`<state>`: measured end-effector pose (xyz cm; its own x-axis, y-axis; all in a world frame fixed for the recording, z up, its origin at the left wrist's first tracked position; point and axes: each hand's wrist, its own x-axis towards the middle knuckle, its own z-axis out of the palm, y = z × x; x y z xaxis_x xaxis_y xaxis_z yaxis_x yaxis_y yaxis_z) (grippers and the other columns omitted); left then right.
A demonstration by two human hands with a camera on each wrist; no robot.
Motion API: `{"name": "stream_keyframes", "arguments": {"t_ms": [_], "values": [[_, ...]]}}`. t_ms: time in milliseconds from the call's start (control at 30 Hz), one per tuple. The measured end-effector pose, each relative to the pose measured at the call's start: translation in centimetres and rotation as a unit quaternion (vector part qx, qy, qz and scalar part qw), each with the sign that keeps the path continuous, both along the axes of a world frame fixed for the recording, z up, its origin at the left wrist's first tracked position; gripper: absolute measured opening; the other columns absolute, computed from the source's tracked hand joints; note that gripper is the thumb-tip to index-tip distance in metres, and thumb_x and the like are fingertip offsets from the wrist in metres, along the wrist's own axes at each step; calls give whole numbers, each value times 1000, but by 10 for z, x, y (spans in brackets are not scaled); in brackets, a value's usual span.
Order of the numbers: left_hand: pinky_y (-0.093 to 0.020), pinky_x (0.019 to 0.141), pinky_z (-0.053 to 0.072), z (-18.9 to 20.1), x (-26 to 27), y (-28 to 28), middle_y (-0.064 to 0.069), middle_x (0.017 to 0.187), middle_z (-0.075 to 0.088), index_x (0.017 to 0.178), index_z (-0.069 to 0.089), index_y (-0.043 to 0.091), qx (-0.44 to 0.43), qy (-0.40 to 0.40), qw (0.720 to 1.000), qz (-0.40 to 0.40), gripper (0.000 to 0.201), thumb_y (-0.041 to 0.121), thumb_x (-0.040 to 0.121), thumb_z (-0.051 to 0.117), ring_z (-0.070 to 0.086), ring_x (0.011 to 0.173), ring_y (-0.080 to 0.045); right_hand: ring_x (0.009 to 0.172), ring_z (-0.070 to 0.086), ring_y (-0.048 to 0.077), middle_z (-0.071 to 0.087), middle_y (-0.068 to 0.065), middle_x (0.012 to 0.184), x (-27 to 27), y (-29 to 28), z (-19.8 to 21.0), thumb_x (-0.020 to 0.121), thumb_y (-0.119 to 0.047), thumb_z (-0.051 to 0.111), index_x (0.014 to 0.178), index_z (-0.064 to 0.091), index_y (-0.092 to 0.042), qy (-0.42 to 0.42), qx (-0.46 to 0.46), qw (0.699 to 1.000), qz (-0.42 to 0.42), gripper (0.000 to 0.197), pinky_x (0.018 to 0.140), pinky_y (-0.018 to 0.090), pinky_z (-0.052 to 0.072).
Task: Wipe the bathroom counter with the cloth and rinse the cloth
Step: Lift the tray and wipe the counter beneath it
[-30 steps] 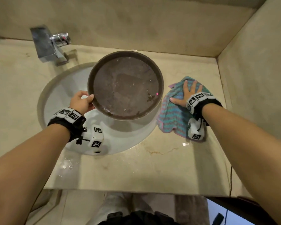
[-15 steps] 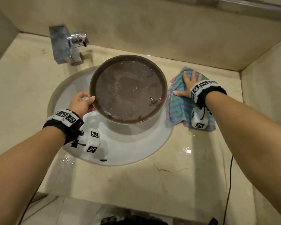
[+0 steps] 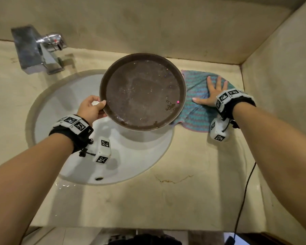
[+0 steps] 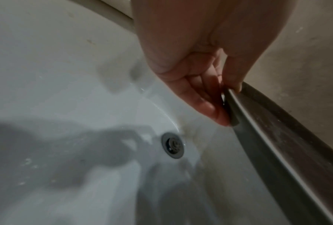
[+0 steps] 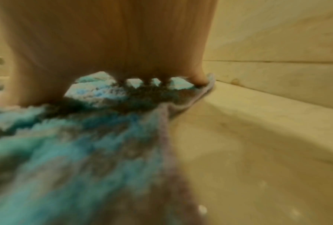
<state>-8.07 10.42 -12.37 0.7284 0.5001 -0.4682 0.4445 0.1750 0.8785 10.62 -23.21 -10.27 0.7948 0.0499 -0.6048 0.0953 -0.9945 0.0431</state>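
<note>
A teal and purple striped cloth [image 3: 198, 114] lies spread on the beige counter [image 3: 148, 200] near the back right corner. My right hand [image 3: 213, 92] presses flat on it with fingers spread; the right wrist view shows the palm [image 5: 108, 45] down on the fluffy cloth [image 5: 75, 152]. My left hand [image 3: 91, 108] grips the left rim of a round brown tray [image 3: 142, 91], held tilted over the white sink [image 3: 60, 103]. In the left wrist view the thumb and fingers [image 4: 210, 106] pinch the tray's edge [image 4: 277, 144] above the drain [image 4: 172, 145].
A chrome faucet [image 3: 37, 50] stands at the back left of the basin. Beige walls close the counter at the back [image 3: 148, 23] and right [image 3: 281, 76]. Water drops lie on the counter's front left [image 3: 65, 186]. A black cable [image 3: 244, 195] hangs by my right arm.
My right hand has slid the cloth back and to the right across the counter, toward the corner. The left hand keeps holding the tray over the sink.
</note>
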Motion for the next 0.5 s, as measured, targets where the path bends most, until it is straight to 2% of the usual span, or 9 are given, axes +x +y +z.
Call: {"name": "stream_keyframes", "arguments": {"t_ms": [233, 400, 500], "values": [[-16, 44, 53, 2, 25, -18, 8, 45, 65, 74, 43, 17, 5, -12, 999, -39, 25, 6, 94, 49, 63, 41, -4, 146, -7, 39, -20, 11, 157, -2, -22, 3, 75, -78, 39, 149, -16, -26, -12, -24, 999, -42, 106, 118, 51, 4], [-19, 53, 57, -2, 29, -16, 2, 51, 67, 75, 46, 19, 11, -4, 999, -52, 22, 9, 93, 53, 64, 44, -5, 145, -3, 40, -17, 13, 158, 7, -13, 6, 78, -77, 38, 149, -16, -23, -13, -41, 998, -40, 104, 118, 51, 7], [-19, 53, 57, -3, 30, -15, 3, 52, 68, 76, 47, 19, 0, -10, 998, -64, 20, 8, 93, 52, 66, 46, -6, 145, -4, 41, -17, 13, 157, 16, -10, 6, 78, -76, 38, 149, -16, -23, -16, -46, 998, -27, 104, 118, 50, 6]]}}
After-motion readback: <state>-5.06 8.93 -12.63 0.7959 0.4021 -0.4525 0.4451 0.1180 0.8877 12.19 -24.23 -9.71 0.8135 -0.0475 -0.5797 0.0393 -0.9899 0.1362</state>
